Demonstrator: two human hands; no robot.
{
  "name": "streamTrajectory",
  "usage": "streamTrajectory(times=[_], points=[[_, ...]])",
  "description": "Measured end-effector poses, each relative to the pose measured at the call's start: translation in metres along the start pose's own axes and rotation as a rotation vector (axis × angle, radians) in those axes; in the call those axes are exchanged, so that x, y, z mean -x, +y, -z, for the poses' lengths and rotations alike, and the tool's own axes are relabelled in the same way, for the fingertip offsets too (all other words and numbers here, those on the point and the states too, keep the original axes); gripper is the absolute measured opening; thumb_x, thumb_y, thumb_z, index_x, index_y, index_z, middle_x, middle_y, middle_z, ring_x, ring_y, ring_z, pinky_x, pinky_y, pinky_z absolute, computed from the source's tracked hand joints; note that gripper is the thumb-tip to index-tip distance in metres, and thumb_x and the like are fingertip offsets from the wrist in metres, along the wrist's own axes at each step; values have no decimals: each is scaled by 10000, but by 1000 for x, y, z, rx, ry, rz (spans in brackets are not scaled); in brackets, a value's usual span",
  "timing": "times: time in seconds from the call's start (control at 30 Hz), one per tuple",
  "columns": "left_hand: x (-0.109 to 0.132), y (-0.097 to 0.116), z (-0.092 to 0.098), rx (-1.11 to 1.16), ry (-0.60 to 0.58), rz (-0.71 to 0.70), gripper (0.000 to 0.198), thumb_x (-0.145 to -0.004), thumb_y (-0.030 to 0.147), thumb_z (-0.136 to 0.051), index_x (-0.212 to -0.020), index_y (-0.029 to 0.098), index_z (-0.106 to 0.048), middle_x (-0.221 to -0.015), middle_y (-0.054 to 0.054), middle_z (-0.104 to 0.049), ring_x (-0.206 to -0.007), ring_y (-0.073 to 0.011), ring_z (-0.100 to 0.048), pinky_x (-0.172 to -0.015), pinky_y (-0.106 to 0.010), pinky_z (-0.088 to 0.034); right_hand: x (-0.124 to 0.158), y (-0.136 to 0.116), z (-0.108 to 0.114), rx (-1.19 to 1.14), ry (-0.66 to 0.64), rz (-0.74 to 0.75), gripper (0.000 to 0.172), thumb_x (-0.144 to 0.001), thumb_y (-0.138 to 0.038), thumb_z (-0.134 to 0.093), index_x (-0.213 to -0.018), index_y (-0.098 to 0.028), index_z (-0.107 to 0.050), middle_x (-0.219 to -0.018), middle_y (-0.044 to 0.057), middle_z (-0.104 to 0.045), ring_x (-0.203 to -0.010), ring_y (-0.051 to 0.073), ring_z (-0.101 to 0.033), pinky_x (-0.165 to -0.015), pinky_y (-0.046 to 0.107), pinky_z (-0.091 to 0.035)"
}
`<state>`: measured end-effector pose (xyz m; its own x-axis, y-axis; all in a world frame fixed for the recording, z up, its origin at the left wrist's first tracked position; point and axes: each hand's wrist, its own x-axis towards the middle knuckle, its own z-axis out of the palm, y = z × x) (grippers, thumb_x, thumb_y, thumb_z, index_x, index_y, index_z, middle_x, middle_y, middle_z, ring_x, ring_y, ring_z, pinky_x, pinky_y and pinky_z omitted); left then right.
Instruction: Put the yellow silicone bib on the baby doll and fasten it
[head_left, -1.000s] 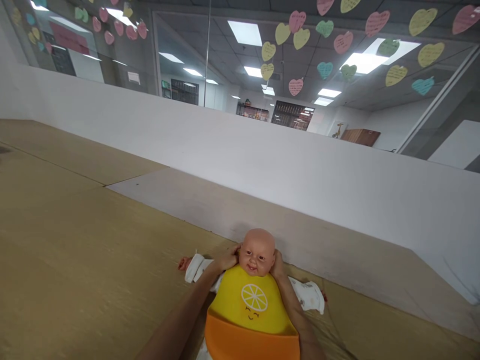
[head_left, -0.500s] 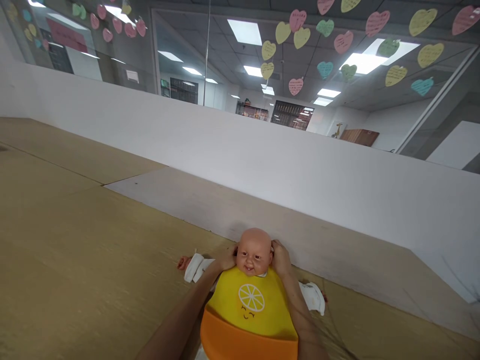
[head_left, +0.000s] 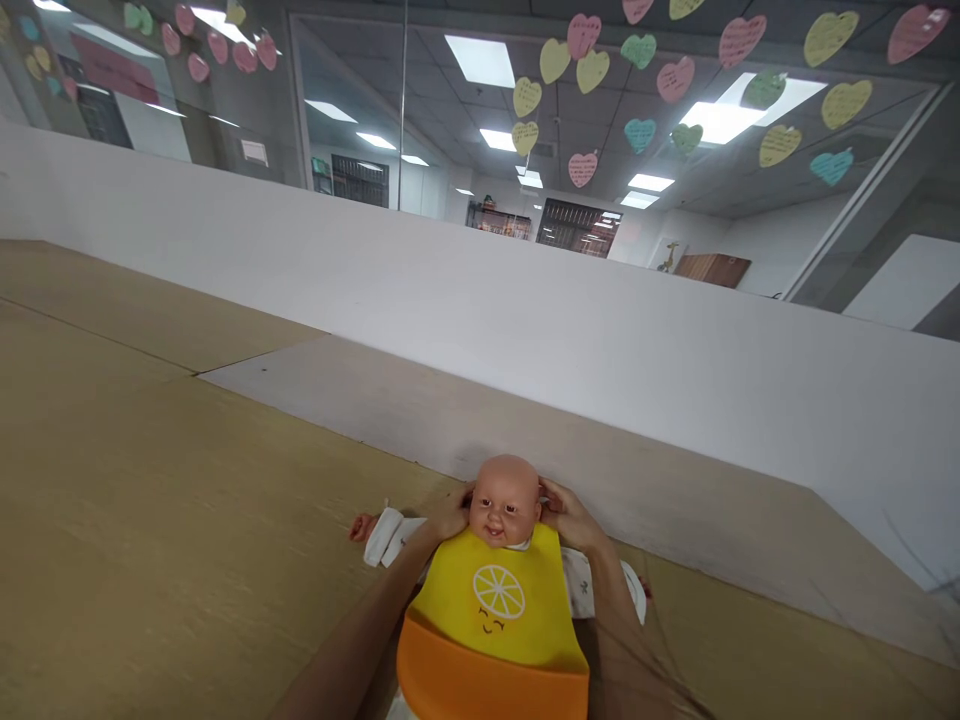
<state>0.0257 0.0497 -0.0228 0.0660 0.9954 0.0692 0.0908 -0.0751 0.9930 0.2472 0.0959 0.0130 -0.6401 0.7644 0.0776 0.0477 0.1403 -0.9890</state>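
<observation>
A bald baby doll (head_left: pixel 504 500) lies face up with its arms spread, in white clothes. Over its chest lies a yellow bib (head_left: pixel 517 580) printed with a lemon slice and a smiling face, with an orange pocket (head_left: pixel 491 672) at the bottom. My left hand (head_left: pixel 452 512) is at the left side of the doll's neck, its fingertips hidden behind the head. On the other side my right hand (head_left: pixel 568 512) reaches behind the neck, its fingers bent near the doll's ear. What the fingertips hold, if anything, is hidden.
The doll rests on a tan mat (head_left: pixel 225 520). Beyond it a pale strip (head_left: pixel 420 400) runs along a white low wall (head_left: pixel 480 300). Above is a glass window with heart-shaped notes (head_left: pixel 583 170).
My right hand and forearm have swung outward to the right, uncovering more of the doll's white sleeve. My left hand stays by the neck. The view has shifted slightly.
</observation>
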Motion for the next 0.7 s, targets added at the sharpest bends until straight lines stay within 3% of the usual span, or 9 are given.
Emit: streamTrajectory(times=[0.13, 0.3, 0.43, 0.7], points=[[-9, -23, 3, -113, 36, -138, 312, -636, 71, -483, -897, 107, -650, -905, -41, -685, -952, -246, -557, -857, -296, -396, -6, 8, -1, 211, 106, 76, 487, -600, -108, -471, -1068, -183, -582, -1102, 66, -602, -981, 184, -553, -836, 262, -432], [-13, -29, 5, -202, 78, -82, 256, -604, 104, -476, -784, 149, -653, -827, -47, -685, -855, -227, -579, -787, -300, -425, -9, 20, 1, 410, 141, 74, 529, -556, -75, -392, -1045, -133, -587, -1015, 87, -636, -899, 196, -582, -755, 251, -446], [-14, -30, 6, -268, 87, -90, 256, -585, 80, -433, -721, 144, -640, -777, -49, -678, -776, -203, -582, -723, -287, -433, -10, 27, 0, 551, 219, 32, 547, -538, -44, -373, -1022, -126, -617, -995, 97, -658, -899, 210, -596, -776, 259, -438], [-21, -45, 9, -291, 69, -156, 416, -670, 99, -400, -1013, 112, -636, -1053, -96, -672, -961, -212, -595, -859, -301, -442, -16, 38, -6, 737, 264, -78, 600, -601, -51, -391, -1175, -145, -541, -1088, 83, -642, -991, 219, -594, -789, 263, -437]])
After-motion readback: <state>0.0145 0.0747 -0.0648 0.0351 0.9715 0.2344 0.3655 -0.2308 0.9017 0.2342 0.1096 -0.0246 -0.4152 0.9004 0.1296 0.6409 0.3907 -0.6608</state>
